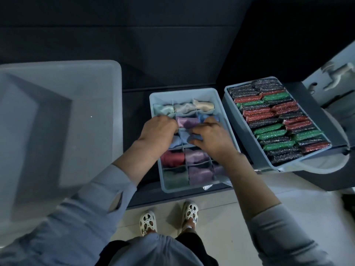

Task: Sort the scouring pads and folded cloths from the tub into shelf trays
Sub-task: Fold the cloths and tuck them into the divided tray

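Large translucent tub (57,135), at left, appears empty, which suggests the sorting is nearly done. The divided tray (215,94) at centre keeps folded cloths (197,156) apart, one roll to each cell, by colour. The second tray (276,166), at right, holds scouring pads (276,120) packed edge-on in two tight rows, probably to fit the most in. Both trays rest on a dark shelf (138,131). The left hand (157,129), fingers curled, presses into a middle cell; what it holds is hidden. The right hand (211,137) pinches a blue cloth (194,137) in the neighbouring cell, apparently tucking it down.
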### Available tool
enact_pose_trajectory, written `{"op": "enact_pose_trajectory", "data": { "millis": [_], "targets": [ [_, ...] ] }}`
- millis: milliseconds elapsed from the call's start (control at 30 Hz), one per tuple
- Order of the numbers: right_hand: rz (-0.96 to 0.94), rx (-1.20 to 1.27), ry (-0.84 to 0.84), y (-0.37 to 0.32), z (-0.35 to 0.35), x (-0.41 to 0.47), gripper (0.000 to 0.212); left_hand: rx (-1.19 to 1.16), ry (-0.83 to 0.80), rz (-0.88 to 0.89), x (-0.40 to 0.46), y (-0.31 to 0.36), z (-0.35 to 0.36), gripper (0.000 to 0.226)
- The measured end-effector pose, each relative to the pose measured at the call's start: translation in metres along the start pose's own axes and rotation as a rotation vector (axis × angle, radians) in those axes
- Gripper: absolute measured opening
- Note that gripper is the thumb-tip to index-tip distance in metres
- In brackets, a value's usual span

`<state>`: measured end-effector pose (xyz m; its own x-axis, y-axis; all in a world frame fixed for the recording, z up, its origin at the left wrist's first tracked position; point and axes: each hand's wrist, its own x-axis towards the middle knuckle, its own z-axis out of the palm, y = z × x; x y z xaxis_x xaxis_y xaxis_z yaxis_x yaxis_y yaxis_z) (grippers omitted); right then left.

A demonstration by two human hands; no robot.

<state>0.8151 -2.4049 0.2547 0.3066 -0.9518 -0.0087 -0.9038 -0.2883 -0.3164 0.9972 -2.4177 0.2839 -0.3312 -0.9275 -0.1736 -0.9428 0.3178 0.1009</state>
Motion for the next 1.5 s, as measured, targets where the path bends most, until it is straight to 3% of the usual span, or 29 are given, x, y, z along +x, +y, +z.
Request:
{"op": "enact_pose_trajectory", "data": {
  "millis": [100, 267, 467, 533, 633, 700, 800, 900, 1033, 1200, 1367, 1500],
  "targets": [
    [0.006, -0.105, -0.084, -0.011, -0.002, 0.005, 0.043, 0.134, -0.03, 0.004, -0.008, 0.009, -0.006, 0.015],
    [-0.05, -0.251, -0.05, -0.017, 0.0, 0.012, 0.033, 0.236, -0.022, 0.0, -0.007, 0.017, -0.001, 0.028],
    [0.019, -0.083, 0.004, -0.016, 0.007, 0.014, 0.032, 0.194, 0.001, -0.007, 0.003, 0.013, -0.002, 0.024],
    [0.042, 0.079, 0.009, -0.012, 0.0, 0.008, 0.031, 0.148, -0.015, 0.005, 0.002, 0.01, -0.001, 0.024],
    [0.075, 0.247, 0.122, -0.002, -0.012, -0.009, 0.017, 0.026, 0.015, 0.03, -0.004, 0.001, 0.001, 0.022],
    [0.056, 0.256, 0.095, 0.0, -0.014, -0.023, 0.01, -0.061, 0.019, 0.038, -0.014, 0.0, 0.0, 0.022],
    [-0.002, 0.13, -0.033, -0.007, -0.005, -0.04, 0.023, -0.004, 0.004, 0.089, -0.037, 0.013, 0.004, 0.016],
    [0.012, -0.012, -0.052, -0.016, 0.005, -0.045, 0.033, 0.095, 0.008, 0.12, -0.049, 0.024, 0.008, 0.013],
    [0.006, 0.072, -0.019, -0.017, 0.004, -0.05, 0.024, 0.144, 0.024, 0.094, -0.049, 0.028, 0.006, 0.021],
    [0.039, 0.105, -0.134, -0.02, -0.01, -0.047, 0.029, 0.172, 0.001, 0.101, -0.051, 0.03, 0.002, 0.026],
    [0.12, 0.049, 0.044, 0.012, -0.041, -0.062, 0.026, 0.164, 0.017, 0.107, -0.053, 0.029, 0.006, 0.029],
    [0.092, -0.17, -0.131, 0.025, -0.04, -0.062, 0.028, 0.133, 0.015, 0.025, -0.05, 0.033, 0.006, 0.021]
  ]
}}
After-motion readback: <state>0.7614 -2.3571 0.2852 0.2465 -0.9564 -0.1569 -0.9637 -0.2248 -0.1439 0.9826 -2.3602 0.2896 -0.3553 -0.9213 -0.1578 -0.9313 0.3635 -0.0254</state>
